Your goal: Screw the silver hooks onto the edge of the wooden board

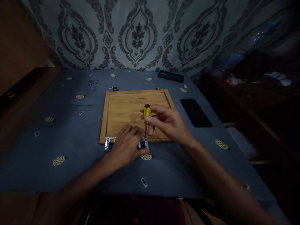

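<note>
My right hand (167, 123) grips a yellow and black screwdriver (147, 114) upright, its shaft pointing down. The tip meets a metal hinge (146, 142) at the near edge of a wooden panel (130, 108). Resting over that same edge, my left hand (128, 141) lies flat with its fingers spread across the hinge hardware, and its thumb reaches toward the screwdriver's hinge. Another silver hinge (107, 143) shows at the panel's near left corner. Part of the metal between the two hinges is hidden under my left hand.
The panel lies on a blue patterned tablecloth (74, 134). A black phone (196, 112) sits to its right, and a dark oblong case (171, 76) lies behind. Thin metal pieces (92, 84) are at the back left. A patterned wall (137, 31) bounds the far side.
</note>
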Demonstrator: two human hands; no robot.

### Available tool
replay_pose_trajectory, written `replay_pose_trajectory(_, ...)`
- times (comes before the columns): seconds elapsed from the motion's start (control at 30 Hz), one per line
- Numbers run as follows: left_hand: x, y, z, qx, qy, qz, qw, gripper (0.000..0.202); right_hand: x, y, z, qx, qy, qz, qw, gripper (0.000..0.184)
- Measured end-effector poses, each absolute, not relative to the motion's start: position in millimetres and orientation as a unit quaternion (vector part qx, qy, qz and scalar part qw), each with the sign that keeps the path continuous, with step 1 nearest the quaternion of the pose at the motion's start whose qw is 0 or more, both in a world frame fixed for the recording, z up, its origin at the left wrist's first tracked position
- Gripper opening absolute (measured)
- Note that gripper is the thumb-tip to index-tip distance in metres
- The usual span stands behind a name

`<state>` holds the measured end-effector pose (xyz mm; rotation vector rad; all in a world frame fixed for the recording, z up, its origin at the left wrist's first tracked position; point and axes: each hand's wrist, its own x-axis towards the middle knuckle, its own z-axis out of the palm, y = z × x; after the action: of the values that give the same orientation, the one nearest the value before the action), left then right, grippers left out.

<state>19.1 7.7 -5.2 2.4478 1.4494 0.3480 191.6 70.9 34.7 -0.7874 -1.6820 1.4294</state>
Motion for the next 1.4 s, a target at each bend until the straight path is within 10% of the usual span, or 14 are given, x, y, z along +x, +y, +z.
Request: replay_pose_trajectory(1.4, 19, 7, 0, 0.847, 0.503, 0.100, 0.140, 0.037, 196, 75, 29, -0.354, -0.607, 0.482, 0.523, 0.035)
